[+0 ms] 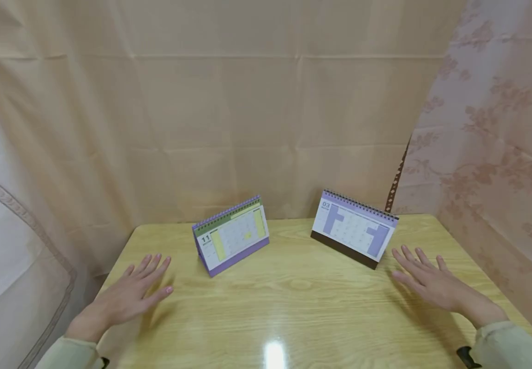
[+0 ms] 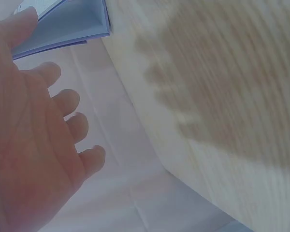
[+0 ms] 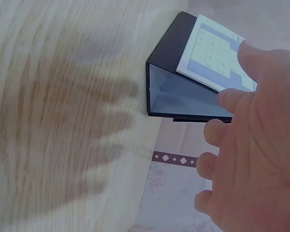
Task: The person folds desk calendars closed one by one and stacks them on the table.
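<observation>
Calendar “11” (image 1: 233, 238) and calendar “03” (image 1: 354, 229), two in all, are standing apart toward the back of the worktop (image 1: 293, 302), their smaller print blurring. The left hand (image 1: 127, 293) is hovering near the first, the right hand (image 1: 436, 282) just beside the second, both released with fingers extended. Tan cloth (image 1: 266, 113) is hanging behind.

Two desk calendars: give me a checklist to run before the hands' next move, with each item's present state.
1. Purple-based calendar standing on the table: ok.
2. Dark-based calendar standing on the table: ok.
3. Left hand holding nothing, fingers extended: ok.
4. Right hand holding nothing, fingers extended: ok.
5. Both calendars on the same page number: not ok; one reads 11, the other 03.
6. Small print on their pages legible: cannot tell; too small.
</observation>
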Demonstrator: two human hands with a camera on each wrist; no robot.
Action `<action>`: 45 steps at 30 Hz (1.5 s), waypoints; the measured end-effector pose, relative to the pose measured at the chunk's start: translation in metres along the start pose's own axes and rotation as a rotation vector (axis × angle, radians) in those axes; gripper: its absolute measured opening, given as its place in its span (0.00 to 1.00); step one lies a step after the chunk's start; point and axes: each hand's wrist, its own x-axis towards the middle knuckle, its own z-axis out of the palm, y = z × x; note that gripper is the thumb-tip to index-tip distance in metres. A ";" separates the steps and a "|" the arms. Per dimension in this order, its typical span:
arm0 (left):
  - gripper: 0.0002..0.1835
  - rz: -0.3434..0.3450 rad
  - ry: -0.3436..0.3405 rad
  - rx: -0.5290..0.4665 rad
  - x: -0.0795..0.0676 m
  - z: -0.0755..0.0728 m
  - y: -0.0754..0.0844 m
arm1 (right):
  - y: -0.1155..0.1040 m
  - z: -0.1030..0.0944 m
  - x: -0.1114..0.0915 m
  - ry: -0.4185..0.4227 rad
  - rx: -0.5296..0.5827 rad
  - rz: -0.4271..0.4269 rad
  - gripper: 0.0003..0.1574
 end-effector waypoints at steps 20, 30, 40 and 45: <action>0.42 0.025 -0.036 -0.070 0.033 -0.019 0.000 | 0.000 -0.017 0.013 -0.037 0.104 0.006 0.43; 0.42 0.004 -0.040 -0.305 0.051 -0.027 -0.001 | 0.000 -0.030 0.022 -0.115 0.149 0.082 0.47; 0.35 0.036 -0.005 -0.518 0.068 -0.057 0.015 | -0.003 -0.043 0.028 -0.149 0.172 0.079 0.49; 0.32 0.107 0.017 -0.628 0.077 -0.071 0.020 | 0.001 -0.051 0.029 -0.214 0.281 0.126 0.49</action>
